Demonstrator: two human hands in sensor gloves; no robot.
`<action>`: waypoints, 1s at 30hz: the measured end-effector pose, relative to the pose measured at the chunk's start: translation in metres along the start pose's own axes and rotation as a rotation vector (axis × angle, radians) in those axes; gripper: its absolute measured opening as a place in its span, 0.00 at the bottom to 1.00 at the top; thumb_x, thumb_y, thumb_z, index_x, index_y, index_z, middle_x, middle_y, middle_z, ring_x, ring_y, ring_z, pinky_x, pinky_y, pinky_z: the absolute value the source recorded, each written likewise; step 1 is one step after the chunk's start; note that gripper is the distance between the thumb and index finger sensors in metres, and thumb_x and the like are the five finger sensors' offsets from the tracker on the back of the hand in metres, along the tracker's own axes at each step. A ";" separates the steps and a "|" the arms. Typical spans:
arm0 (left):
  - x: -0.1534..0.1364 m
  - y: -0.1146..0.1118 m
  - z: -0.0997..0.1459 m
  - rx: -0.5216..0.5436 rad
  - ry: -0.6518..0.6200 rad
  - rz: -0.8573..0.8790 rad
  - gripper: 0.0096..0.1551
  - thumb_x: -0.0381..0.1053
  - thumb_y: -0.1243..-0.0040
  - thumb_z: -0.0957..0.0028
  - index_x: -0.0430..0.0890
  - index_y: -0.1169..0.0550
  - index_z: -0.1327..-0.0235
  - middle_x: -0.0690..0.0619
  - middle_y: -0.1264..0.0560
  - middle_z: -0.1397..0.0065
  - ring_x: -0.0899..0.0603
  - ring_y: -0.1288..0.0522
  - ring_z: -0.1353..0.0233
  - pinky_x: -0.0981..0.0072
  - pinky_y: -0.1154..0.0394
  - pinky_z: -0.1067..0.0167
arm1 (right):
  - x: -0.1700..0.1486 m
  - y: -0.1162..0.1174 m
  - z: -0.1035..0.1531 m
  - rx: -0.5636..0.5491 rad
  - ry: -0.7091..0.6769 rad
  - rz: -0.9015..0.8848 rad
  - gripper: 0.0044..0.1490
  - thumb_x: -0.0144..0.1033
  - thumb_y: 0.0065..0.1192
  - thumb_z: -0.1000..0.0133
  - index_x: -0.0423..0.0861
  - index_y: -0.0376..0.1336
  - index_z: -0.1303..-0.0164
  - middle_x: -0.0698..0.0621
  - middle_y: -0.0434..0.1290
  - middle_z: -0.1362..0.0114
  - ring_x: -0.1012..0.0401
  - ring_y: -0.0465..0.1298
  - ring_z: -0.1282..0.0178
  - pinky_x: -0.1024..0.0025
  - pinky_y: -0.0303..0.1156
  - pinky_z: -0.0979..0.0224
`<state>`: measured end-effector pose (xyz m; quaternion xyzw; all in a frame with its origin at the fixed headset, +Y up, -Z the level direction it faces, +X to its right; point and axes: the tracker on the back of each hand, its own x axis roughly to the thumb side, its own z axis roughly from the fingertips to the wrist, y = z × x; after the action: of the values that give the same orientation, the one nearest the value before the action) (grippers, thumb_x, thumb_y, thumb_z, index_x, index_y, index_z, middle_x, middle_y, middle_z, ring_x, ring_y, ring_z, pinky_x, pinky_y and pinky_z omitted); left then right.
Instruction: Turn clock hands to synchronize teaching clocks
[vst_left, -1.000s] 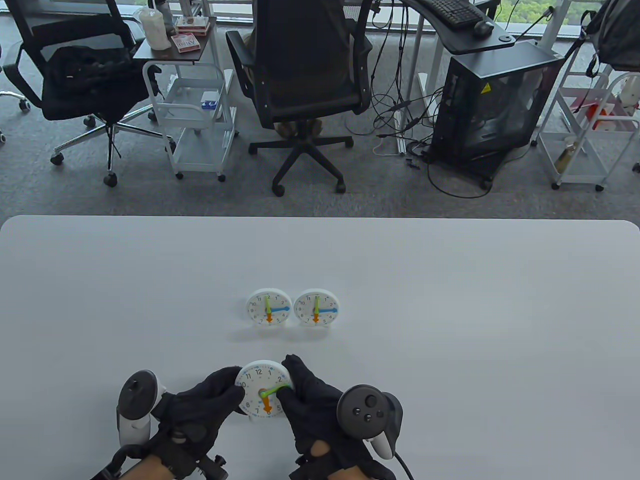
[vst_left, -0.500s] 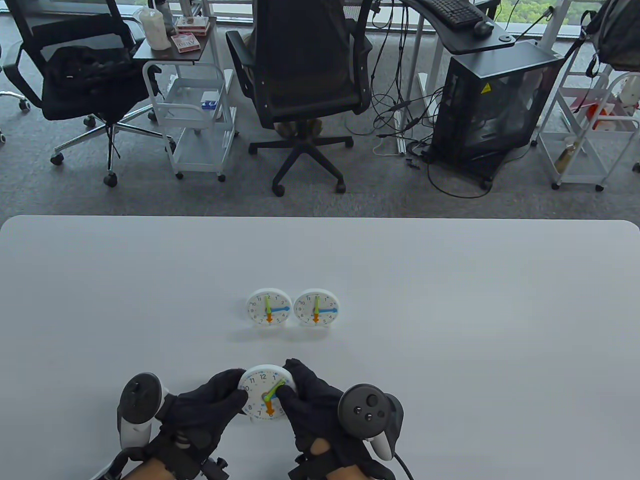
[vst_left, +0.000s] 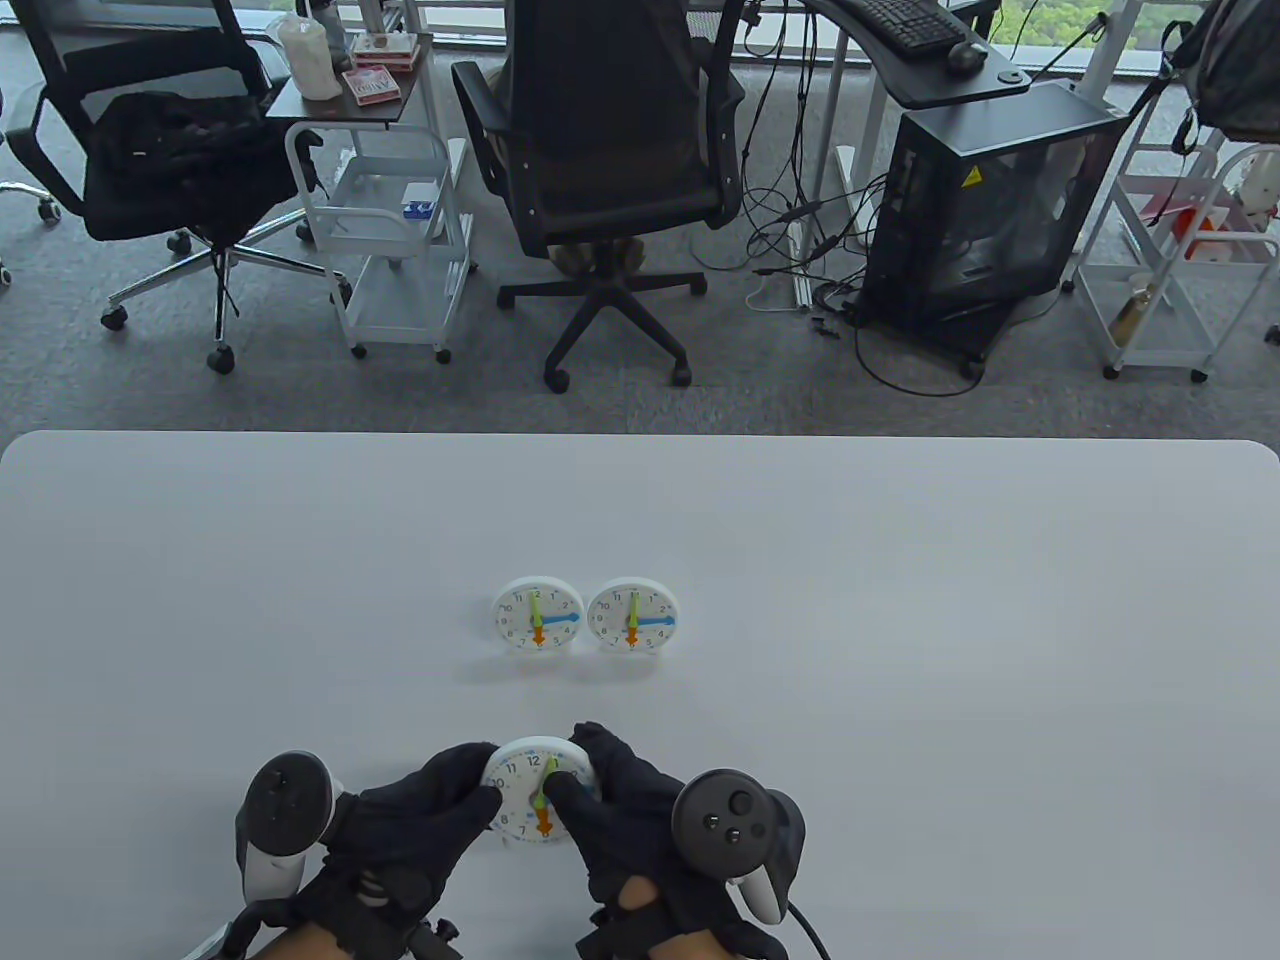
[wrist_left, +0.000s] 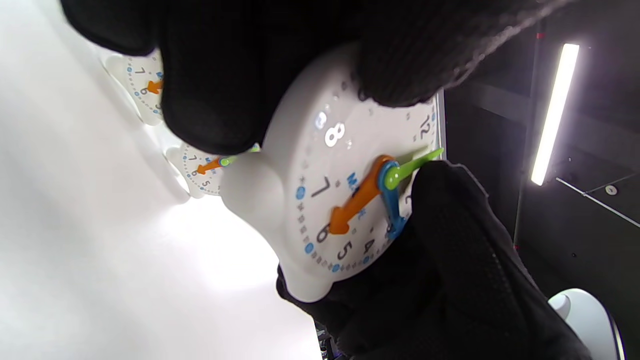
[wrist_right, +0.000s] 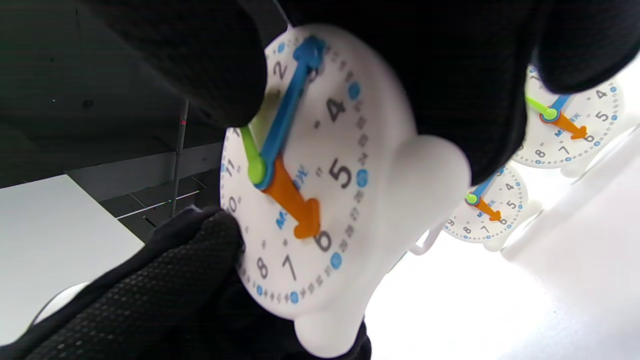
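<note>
I hold a small white teaching clock (vst_left: 535, 795) tilted up above the table's near edge. My left hand (vst_left: 440, 810) grips its left rim. My right hand (vst_left: 600, 800) grips its right rim, and a fingertip presses the green hand (vst_left: 547, 785), which points near 12 or 1. Its orange hand (wrist_right: 292, 200) points at 6 and its blue hand (wrist_right: 292, 97) points toward 3. Two matching clocks, the left (vst_left: 537, 614) and the right (vst_left: 632, 614), stand side by side mid-table. Both show green at 12, blue at 3, orange at 6.
The white table (vst_left: 900, 600) stretches wide around the clocks. Beyond its far edge stand office chairs (vst_left: 600, 150), white carts (vst_left: 390, 230) and a black computer case (vst_left: 980, 200) on the carpet.
The green hand of the held clock has swung anticlockwise from about 3 up toward 12 under my right fingertip. The clock and both hands have dropped slightly toward me.
</note>
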<state>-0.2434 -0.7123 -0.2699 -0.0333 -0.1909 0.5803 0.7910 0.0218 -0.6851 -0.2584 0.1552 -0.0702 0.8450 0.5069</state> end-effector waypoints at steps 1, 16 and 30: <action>0.000 0.000 0.000 -0.002 -0.003 -0.007 0.28 0.56 0.33 0.46 0.45 0.23 0.36 0.46 0.13 0.41 0.34 0.14 0.47 0.29 0.31 0.40 | 0.000 0.000 0.000 -0.002 0.002 0.004 0.45 0.53 0.64 0.44 0.26 0.66 0.36 0.42 0.80 0.46 0.46 0.84 0.56 0.36 0.72 0.46; 0.003 -0.002 0.002 0.001 -0.037 -0.057 0.29 0.56 0.33 0.46 0.45 0.23 0.36 0.46 0.13 0.42 0.34 0.14 0.47 0.29 0.30 0.41 | -0.001 0.001 0.000 -0.010 0.011 0.015 0.47 0.56 0.64 0.44 0.26 0.66 0.36 0.41 0.80 0.47 0.45 0.84 0.57 0.36 0.72 0.46; 0.004 0.001 0.000 -0.004 -0.035 -0.091 0.28 0.55 0.32 0.47 0.47 0.23 0.36 0.46 0.13 0.40 0.33 0.15 0.45 0.28 0.32 0.40 | 0.006 -0.009 0.001 0.014 -0.057 -0.009 0.41 0.48 0.62 0.42 0.31 0.63 0.29 0.38 0.76 0.37 0.40 0.80 0.44 0.32 0.67 0.41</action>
<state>-0.2434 -0.7083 -0.2693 -0.0159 -0.2070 0.5438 0.8131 0.0274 -0.6757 -0.2560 0.1831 -0.0778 0.8386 0.5072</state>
